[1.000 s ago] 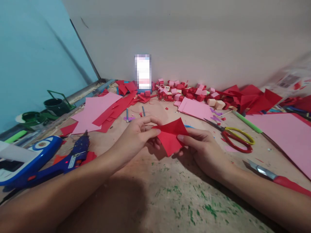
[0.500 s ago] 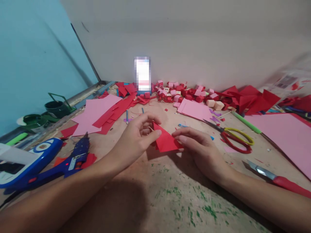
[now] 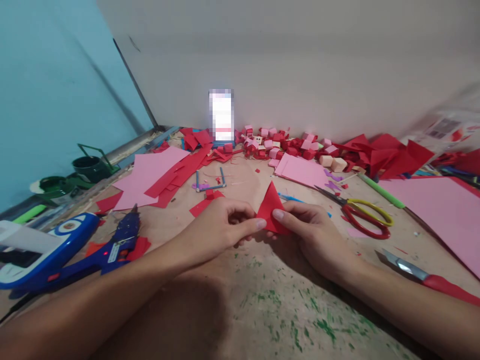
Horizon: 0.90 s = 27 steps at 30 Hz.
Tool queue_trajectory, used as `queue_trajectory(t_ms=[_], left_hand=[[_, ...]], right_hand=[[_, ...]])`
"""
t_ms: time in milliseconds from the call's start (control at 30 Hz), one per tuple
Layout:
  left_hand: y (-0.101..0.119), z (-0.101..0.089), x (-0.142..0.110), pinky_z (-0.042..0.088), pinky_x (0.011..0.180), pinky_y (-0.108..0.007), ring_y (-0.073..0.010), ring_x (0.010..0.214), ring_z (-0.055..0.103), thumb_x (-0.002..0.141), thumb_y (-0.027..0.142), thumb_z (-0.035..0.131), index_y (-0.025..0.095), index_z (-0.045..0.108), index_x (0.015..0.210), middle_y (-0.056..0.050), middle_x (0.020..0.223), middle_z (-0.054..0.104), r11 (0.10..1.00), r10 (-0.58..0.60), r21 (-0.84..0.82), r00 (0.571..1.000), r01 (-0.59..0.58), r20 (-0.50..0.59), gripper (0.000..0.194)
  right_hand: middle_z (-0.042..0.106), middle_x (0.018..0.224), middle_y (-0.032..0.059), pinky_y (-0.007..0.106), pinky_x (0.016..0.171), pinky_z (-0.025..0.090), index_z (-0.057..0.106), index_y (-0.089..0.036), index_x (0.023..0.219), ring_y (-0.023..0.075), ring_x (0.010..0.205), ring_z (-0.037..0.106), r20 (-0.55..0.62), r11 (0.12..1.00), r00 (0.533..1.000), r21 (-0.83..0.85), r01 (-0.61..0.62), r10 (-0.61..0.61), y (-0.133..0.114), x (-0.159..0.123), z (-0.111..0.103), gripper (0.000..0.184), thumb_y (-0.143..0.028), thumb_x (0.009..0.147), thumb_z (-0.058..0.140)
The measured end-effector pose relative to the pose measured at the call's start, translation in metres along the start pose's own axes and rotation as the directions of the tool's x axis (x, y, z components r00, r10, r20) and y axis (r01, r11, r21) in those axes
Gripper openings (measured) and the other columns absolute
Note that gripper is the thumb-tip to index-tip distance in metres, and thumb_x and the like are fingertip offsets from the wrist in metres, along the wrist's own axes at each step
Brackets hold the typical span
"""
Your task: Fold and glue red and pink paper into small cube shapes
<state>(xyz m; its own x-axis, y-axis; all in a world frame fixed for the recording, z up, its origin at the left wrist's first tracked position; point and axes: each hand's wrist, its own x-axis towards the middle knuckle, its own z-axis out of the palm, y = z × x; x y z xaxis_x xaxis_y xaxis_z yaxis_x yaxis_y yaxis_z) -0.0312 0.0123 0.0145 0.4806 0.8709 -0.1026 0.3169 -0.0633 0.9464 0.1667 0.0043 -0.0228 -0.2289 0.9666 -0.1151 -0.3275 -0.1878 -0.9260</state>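
Note:
A small folded red paper piece (image 3: 271,206) stands up as a triangle just above the wooden table (image 3: 262,300). My left hand (image 3: 219,225) pinches its lower left corner between thumb and fingers. My right hand (image 3: 309,230) pinches its lower right edge, thumb on top. Both hands rest low near the table's middle, fingertips almost touching each other.
A blue glue gun (image 3: 112,247) and a blue-white device (image 3: 41,250) lie at left. Red-yellow scissors (image 3: 360,212), a green pen (image 3: 380,189) and a red-handled knife (image 3: 427,277) lie at right. Pink sheets (image 3: 446,210), red strips (image 3: 180,172) and several small paper cubes (image 3: 285,145) crowd the back.
The red paper went from a spread diamond to a smaller folded triangle. Both hands dropped lower and closed in on its bottom edge.

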Motion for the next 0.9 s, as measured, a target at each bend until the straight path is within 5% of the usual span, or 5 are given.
queue_trajectory(t_ms=[433, 900], left_hand=[[0.0017, -0.0010, -0.0019, 0.041, 0.060, -0.026, -0.0128, 0.060, 0.056, 0.097, 0.031, 0.060, 0.018, 0.060, 0.070, 0.003, 0.063, 0.058, 0.991, 0.037, 0.127, 0.999, -0.039, 0.016, 0.029], [0.0032, -0.0011, -0.0032, 0.037, 0.060, -0.027, -0.0128, 0.061, 0.053, 0.097, 0.032, 0.058, 0.018, 0.053, 0.066, 0.003, 0.063, 0.056, 0.974, 0.063, 0.213, 0.994, -0.081, 0.090, 0.034]], right_hand=[[0.074, 0.072, 0.0036, 0.030, 0.062, 0.054, 0.083, -0.020, 0.078, 0.0169, 0.066, 0.064, -0.003, 0.989, 1.000, -0.145, 0.019, -0.020, 0.0008, -0.0002, -0.0072, 0.028, -0.046, 0.078, 0.091], [0.073, 0.068, 0.0039, 0.031, 0.061, 0.056, 0.083, -0.020, 0.073, 0.0157, 0.058, 0.064, -0.002, 0.998, 0.999, 0.042, -0.038, 0.039, -0.0024, -0.0012, -0.0021, 0.021, -0.038, 0.074, 0.093]])
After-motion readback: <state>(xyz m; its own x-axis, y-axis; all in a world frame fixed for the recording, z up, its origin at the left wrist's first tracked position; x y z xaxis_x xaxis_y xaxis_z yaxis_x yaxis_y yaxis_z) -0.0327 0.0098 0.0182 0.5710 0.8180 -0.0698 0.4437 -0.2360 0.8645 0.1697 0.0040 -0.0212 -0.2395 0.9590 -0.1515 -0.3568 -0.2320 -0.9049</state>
